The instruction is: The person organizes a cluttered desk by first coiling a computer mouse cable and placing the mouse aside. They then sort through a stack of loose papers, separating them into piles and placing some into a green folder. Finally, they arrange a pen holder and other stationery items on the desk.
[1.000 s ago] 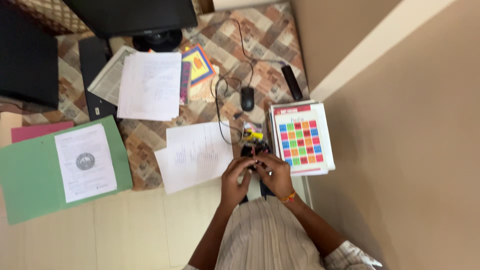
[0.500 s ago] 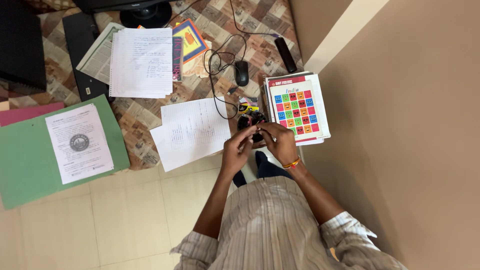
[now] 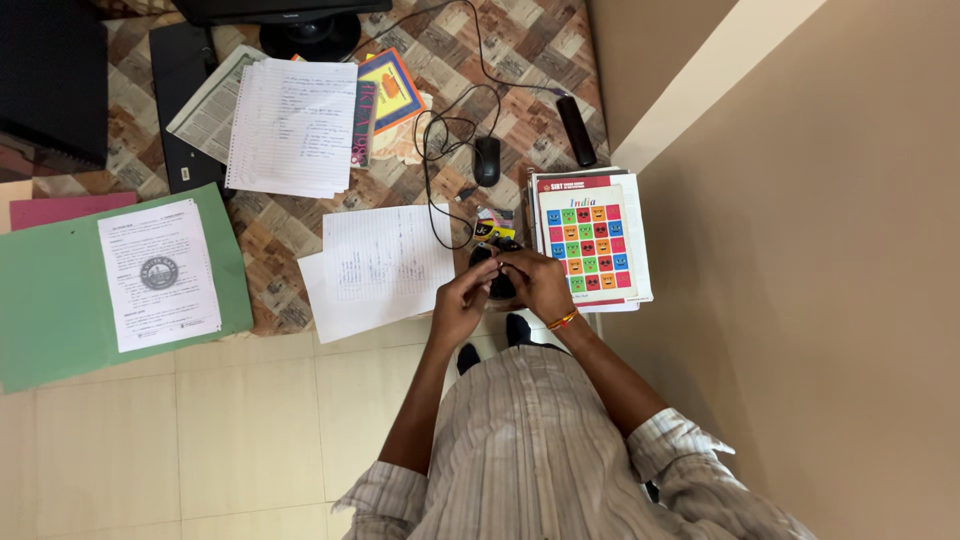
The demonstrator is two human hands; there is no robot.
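My left hand (image 3: 460, 300) and my right hand (image 3: 537, 282) meet over a small black object (image 3: 497, 286) at the near edge of the desk. Both hands have their fingers closed around it, and most of it is hidden under them. What the object is I cannot tell. An orange band circles my right wrist. Just beyond the hands lies a small yellow and black item (image 3: 492, 229). A lined sheet of paper (image 3: 378, 265) lies left of my left hand.
A stack of books with a coloured-grid cover (image 3: 590, 240) sits right of the hands. A mouse (image 3: 487, 160) with its cable, a black remote (image 3: 576, 130), a paper pile (image 3: 292, 125), a monitor stand (image 3: 305, 35) and a green folder (image 3: 60, 310) spread across the patterned cloth (image 3: 280, 240). A beige wall stands at right.
The view has shifted a little between frames. My hands stay together on the small black object, with the fingers working at it and no clear change in grip.
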